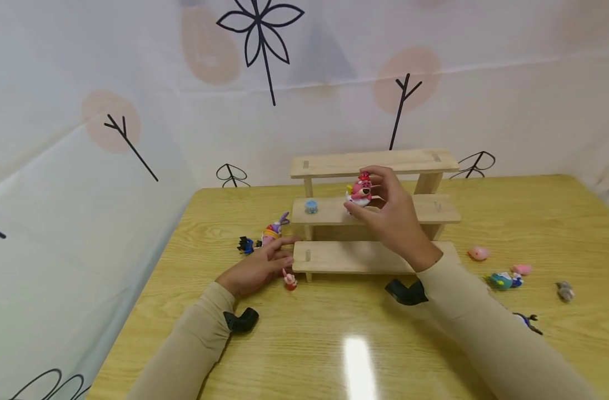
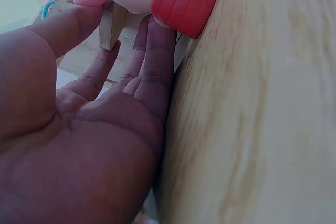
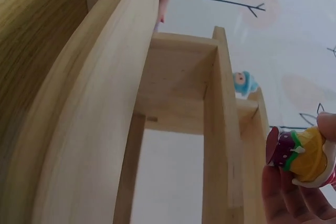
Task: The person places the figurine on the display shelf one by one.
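Observation:
My right hand (image 1: 397, 216) pinches a pink bear figurine (image 1: 360, 189) with a red top, held in front of the upper part of the wooden step shelf (image 1: 344, 256). Its yellow body and purple base show in the right wrist view, where the fingers (image 3: 299, 198) and thumb are around the figurine (image 3: 307, 156). By the shelf's left end, my left hand (image 1: 259, 270) lies low on the table with loosely extended fingers. Close to those fingers stands a small figurine with a red ribbed body (image 2: 184, 8) and pink ears. A light-blue figurine (image 1: 311, 207) stands on the middle step.
Beyond the left hand lie a purple-eared figurine (image 1: 273, 230) and a dark blue one (image 1: 245, 245). To the shelf's right are a pink piece (image 1: 478, 253), a teal figurine (image 1: 504, 280) and a grey one (image 1: 565, 291). Patterned white cloth (image 1: 334, 122) hangs behind the table.

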Demonstrator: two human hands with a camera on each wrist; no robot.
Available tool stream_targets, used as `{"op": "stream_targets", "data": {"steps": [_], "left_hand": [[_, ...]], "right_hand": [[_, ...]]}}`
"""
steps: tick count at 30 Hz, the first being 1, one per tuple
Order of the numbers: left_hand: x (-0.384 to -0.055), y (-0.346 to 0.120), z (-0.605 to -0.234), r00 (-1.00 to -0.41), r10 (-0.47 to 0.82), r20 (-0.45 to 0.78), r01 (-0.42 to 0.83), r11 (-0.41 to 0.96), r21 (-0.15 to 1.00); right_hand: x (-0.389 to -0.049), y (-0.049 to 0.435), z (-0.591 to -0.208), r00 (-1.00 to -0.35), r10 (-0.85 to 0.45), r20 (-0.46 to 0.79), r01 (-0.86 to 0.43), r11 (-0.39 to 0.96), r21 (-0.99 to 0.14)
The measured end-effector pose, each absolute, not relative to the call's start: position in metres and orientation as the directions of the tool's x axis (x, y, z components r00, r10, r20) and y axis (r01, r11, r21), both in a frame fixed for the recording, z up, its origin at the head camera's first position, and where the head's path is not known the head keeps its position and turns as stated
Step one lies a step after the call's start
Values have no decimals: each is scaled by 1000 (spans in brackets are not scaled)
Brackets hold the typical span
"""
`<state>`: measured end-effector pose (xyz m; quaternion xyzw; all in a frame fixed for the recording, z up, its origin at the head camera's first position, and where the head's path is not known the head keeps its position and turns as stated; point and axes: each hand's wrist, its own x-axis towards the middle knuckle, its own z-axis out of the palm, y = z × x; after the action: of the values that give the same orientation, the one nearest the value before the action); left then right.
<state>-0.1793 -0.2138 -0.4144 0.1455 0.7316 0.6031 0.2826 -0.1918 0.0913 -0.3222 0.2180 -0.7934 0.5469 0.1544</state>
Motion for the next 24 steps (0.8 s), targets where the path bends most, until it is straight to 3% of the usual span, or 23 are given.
{"op": "stream_targets", "data": {"steps": [24], "left_hand": [[-180,-213,-411,-801,541,-257,-148,236,960]], "right_hand": [[-214,59,-335,-835,-216,506,-548,411,-729]]}}
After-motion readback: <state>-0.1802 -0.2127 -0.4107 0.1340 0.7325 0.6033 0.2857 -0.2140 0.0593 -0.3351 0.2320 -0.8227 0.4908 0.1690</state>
